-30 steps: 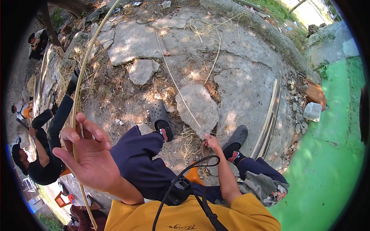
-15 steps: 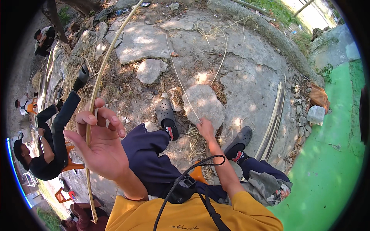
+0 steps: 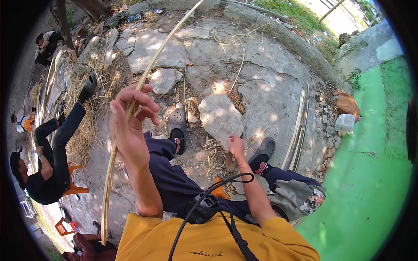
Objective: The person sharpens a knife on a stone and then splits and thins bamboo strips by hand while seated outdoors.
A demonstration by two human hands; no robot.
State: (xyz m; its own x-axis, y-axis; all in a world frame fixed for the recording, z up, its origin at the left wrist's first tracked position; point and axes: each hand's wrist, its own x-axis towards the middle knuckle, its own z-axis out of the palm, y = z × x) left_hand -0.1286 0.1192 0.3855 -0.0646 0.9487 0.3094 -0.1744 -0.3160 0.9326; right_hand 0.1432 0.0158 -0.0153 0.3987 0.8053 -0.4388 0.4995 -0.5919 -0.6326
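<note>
A long pale strip, apparently split bamboo (image 3: 172, 37), runs slantwise past the left of my legs, from the top edge to the lower left. My left hand (image 3: 133, 130) is raised with its fingers curled loosely around the strip's middle. Part of the strip is hidden behind the palm. My right hand (image 3: 236, 145) is closed, low over a flat stone (image 3: 221, 117) between my feet. What its fingers hold, if anything, is hidden. A thin fibre strand (image 3: 186, 78) lies on the ground left of the stone, apart from that hand.
Several long split strips (image 3: 296, 128) lie to the right of my right shoe (image 3: 263, 150). Curly shavings (image 3: 215, 161) litter the ground between my feet. A seated person (image 3: 41, 174) is at the left. A white block (image 3: 345, 123) sits beside the green floor (image 3: 365, 174).
My left hand has tilted to the right, and the strip leans further right with it. The thin strand has left my right hand and now lies to its left.
</note>
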